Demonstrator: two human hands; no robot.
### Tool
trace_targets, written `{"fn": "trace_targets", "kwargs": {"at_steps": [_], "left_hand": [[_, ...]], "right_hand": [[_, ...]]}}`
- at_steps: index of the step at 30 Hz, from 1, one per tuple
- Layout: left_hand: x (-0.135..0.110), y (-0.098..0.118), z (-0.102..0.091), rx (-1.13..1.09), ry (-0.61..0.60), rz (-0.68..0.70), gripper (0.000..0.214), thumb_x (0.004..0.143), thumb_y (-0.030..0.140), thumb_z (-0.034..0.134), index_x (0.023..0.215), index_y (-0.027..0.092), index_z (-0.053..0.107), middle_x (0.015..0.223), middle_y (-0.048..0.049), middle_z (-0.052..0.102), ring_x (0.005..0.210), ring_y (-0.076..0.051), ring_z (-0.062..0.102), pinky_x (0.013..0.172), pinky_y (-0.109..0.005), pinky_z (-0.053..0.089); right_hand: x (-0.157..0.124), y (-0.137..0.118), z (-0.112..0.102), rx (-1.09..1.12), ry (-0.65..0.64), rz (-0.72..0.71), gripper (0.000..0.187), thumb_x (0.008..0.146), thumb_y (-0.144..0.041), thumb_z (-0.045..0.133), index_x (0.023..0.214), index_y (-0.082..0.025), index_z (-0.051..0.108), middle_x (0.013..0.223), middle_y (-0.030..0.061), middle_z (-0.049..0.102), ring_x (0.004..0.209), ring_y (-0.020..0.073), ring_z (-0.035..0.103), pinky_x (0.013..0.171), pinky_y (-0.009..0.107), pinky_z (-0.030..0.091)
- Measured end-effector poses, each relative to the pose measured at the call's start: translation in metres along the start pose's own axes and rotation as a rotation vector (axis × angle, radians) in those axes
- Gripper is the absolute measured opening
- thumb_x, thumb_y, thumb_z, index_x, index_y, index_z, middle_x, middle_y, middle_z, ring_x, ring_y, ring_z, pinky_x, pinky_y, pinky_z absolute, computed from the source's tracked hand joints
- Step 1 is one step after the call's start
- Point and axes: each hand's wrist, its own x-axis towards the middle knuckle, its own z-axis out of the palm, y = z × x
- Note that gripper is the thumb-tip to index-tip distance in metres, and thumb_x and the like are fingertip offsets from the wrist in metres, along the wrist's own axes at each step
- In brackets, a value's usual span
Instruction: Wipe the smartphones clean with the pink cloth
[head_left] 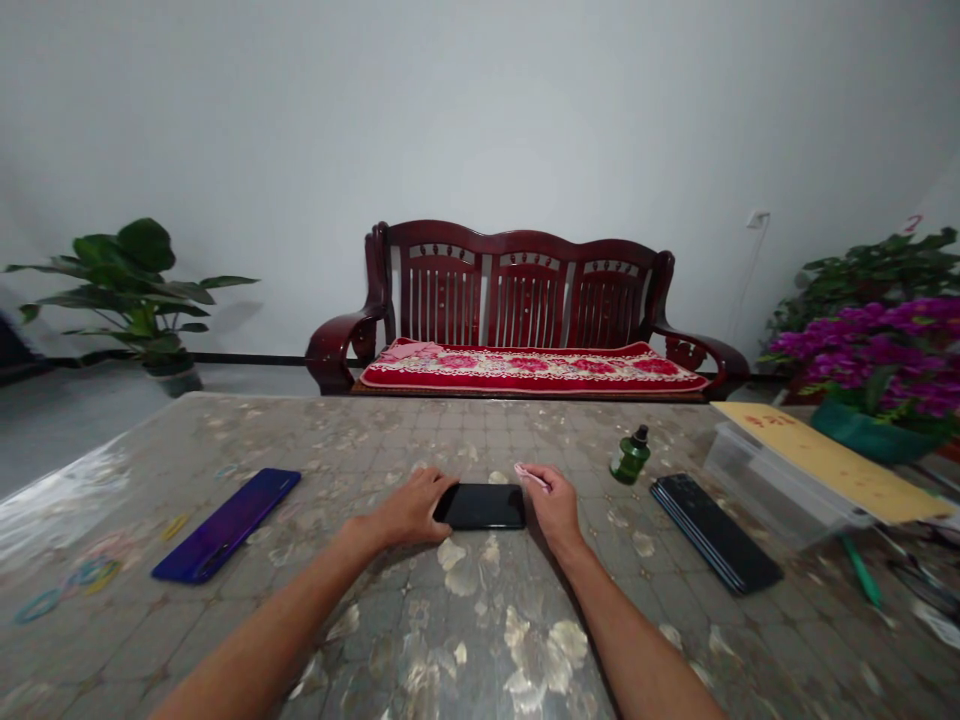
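Observation:
A black phone (484, 506) lies flat on the patterned table (465, 620), screen dark. My left hand (411, 508) rests against its left end, fingers curled round the edge. My right hand (551, 503) sits at the phone's right end with fingers closed, pinching a small pink object (529, 474) between thumb and forefinger. What the pink object is I cannot make out.
A blue-purple phone (229, 523) lies at the left, with rubber bands (90, 575) near it. A small green bottle (630, 456), a stack of black phones (714, 531), a clear box with a yellow envelope (817, 462) and purple flowers (885, 350) stand at the right. A wooden bench (525, 320) is behind.

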Motion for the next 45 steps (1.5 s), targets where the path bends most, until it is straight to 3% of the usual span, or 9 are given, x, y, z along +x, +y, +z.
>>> {"fn": "trace_targets", "kwargs": {"at_steps": [6, 13, 18, 27, 33, 40, 45], "left_hand": [[-0.019, -0.014, 0.013, -0.219, 0.073, -0.038, 0.075, 0.064, 0.032, 0.077, 0.134, 0.023, 0.052, 0.129, -0.0104, 0.057, 0.122, -0.032, 0.051, 0.106, -0.045, 0.040], [-0.022, -0.017, 0.020, -0.319, 0.188, -0.038, 0.075, 0.064, 0.037, 0.080, 0.132, 0.022, 0.054, 0.122, -0.0094, 0.062, 0.114, -0.030, 0.056, 0.101, -0.043, 0.044], [-0.023, -0.015, 0.025, -0.339, 0.224, -0.052, 0.075, 0.061, 0.029, 0.079, 0.131, 0.021, 0.053, 0.120, -0.0087, 0.062, 0.111, -0.029, 0.057, 0.098, -0.042, 0.046], [-0.022, -0.013, 0.028, -0.356, 0.264, -0.076, 0.072, 0.059, 0.023, 0.076, 0.127, 0.019, 0.053, 0.115, -0.0089, 0.062, 0.109, -0.029, 0.057, 0.096, -0.041, 0.048], [-0.021, -0.013, 0.030, -0.394, 0.260, -0.069, 0.074, 0.059, 0.023, 0.075, 0.129, 0.020, 0.050, 0.116, -0.0084, 0.061, 0.110, -0.028, 0.057, 0.096, -0.041, 0.048], [-0.018, -0.011, 0.030, -0.383, 0.251, -0.076, 0.075, 0.060, 0.024, 0.076, 0.129, 0.018, 0.050, 0.117, -0.0091, 0.062, 0.111, -0.029, 0.058, 0.098, -0.042, 0.047], [-0.018, -0.009, 0.028, -0.392, 0.251, -0.084, 0.074, 0.059, 0.024, 0.076, 0.129, 0.018, 0.050, 0.117, -0.0097, 0.062, 0.112, -0.030, 0.057, 0.099, -0.043, 0.047]], "right_hand": [[-0.008, -0.007, -0.003, -0.459, -0.132, -0.245, 0.017, 0.086, -0.023, 0.058, 0.085, -0.021, 0.075, 0.085, 0.0060, 0.068, 0.086, 0.0198, 0.061, 0.082, 0.031, 0.047], [-0.013, -0.019, -0.001, -0.801, -0.286, -0.390, 0.023, 0.090, -0.011, 0.051, 0.085, -0.019, 0.072, 0.086, 0.0078, 0.064, 0.087, 0.0216, 0.056, 0.081, 0.031, 0.044], [-0.024, -0.029, 0.009, -0.786, -0.438, -0.451, 0.022, 0.089, -0.008, 0.052, 0.088, -0.019, 0.071, 0.087, 0.0060, 0.064, 0.090, 0.0199, 0.056, 0.084, 0.029, 0.044], [-0.007, -0.029, 0.011, -0.957, -0.290, -0.329, 0.025, 0.092, -0.012, 0.051, 0.086, -0.020, 0.074, 0.086, 0.0067, 0.064, 0.087, 0.0207, 0.055, 0.081, 0.030, 0.043], [-0.017, -0.027, 0.030, -0.752, -0.429, -0.421, 0.024, 0.091, -0.012, 0.053, 0.094, -0.023, 0.074, 0.089, 0.0046, 0.065, 0.090, 0.0185, 0.057, 0.083, 0.027, 0.044], [-0.007, -0.021, 0.006, -0.892, -0.317, -0.374, 0.025, 0.089, -0.012, 0.051, 0.088, -0.021, 0.074, 0.086, 0.0075, 0.065, 0.088, 0.0213, 0.057, 0.082, 0.031, 0.044], [-0.015, -0.026, -0.006, -0.792, -0.436, -0.404, 0.026, 0.088, -0.011, 0.050, 0.090, -0.021, 0.074, 0.085, 0.0056, 0.065, 0.087, 0.0187, 0.058, 0.080, 0.028, 0.045]]}}
